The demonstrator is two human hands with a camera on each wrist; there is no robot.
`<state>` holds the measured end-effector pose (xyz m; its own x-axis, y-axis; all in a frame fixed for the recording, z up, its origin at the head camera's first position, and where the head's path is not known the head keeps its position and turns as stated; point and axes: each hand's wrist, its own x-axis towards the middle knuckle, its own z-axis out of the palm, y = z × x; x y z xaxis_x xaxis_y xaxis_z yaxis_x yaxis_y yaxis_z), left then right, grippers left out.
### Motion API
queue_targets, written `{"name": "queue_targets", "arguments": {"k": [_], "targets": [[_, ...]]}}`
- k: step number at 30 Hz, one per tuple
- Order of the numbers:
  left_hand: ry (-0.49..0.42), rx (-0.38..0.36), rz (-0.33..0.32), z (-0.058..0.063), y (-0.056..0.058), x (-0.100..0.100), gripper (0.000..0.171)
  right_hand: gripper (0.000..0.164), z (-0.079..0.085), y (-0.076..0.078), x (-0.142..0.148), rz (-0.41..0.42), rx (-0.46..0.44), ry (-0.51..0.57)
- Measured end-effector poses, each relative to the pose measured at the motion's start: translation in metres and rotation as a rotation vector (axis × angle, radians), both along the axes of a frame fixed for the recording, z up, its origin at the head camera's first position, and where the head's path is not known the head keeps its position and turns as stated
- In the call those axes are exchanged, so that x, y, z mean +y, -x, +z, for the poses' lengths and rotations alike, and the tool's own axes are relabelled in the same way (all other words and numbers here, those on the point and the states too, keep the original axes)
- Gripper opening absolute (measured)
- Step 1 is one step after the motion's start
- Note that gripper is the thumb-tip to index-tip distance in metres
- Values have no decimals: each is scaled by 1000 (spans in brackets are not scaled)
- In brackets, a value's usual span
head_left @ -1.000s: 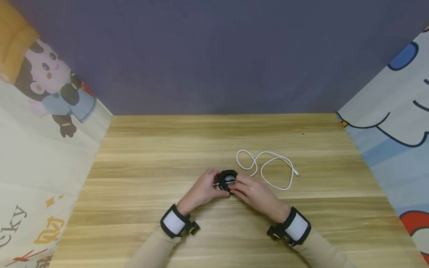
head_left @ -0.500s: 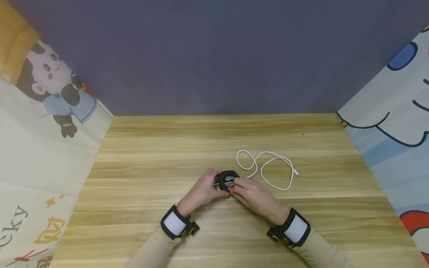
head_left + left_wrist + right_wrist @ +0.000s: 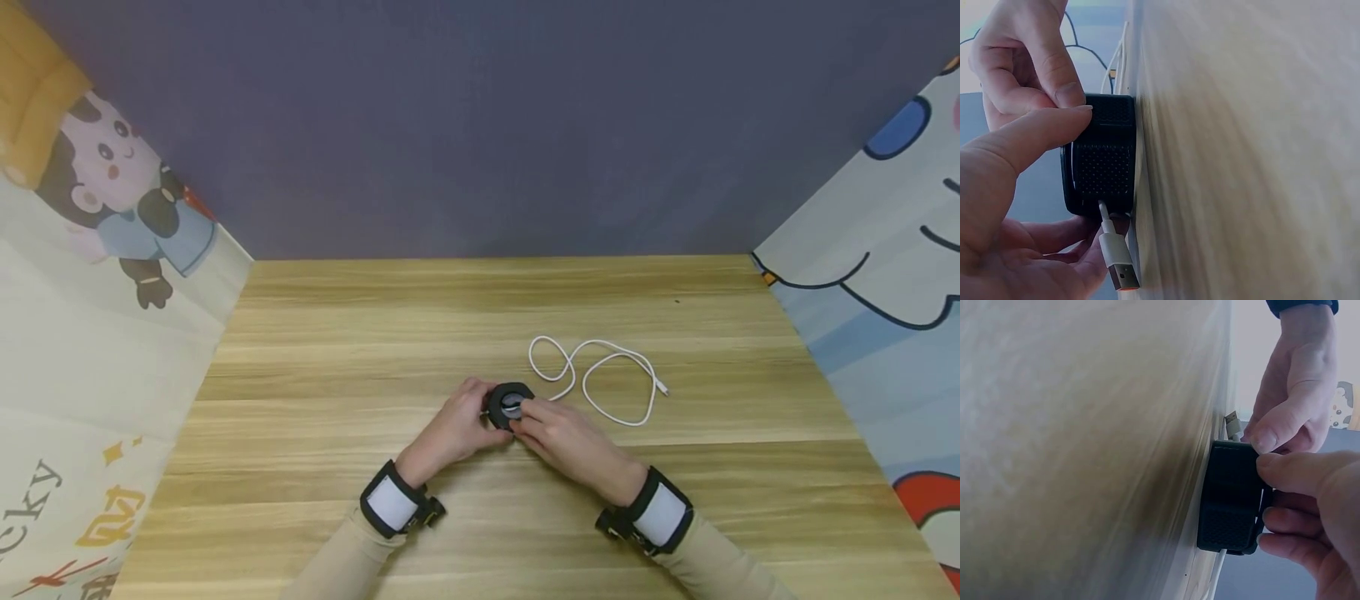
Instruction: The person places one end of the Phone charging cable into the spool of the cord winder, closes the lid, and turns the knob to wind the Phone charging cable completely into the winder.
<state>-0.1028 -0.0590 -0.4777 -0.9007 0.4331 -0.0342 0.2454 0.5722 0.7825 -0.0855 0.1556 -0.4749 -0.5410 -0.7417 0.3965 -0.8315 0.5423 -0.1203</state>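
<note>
The right hand [image 3: 566, 435] has shifted slightly nearer the person, baring more of the black case [image 3: 1104, 170] — it pinches one side, the left hand [image 3: 456, 423] the other.

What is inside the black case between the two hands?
In the opening of the case, a strand of white cable shows. The right hand partly covers the opening; whatever lies deeper is hidden.
</note>
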Motion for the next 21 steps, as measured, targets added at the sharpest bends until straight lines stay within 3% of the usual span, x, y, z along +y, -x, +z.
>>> {"name": "queue_targets", "arguments": {"k": [21], "targets": [[50,31,-2,0,-1,2,66,8,1,0,-3,2,23,-67]]}}
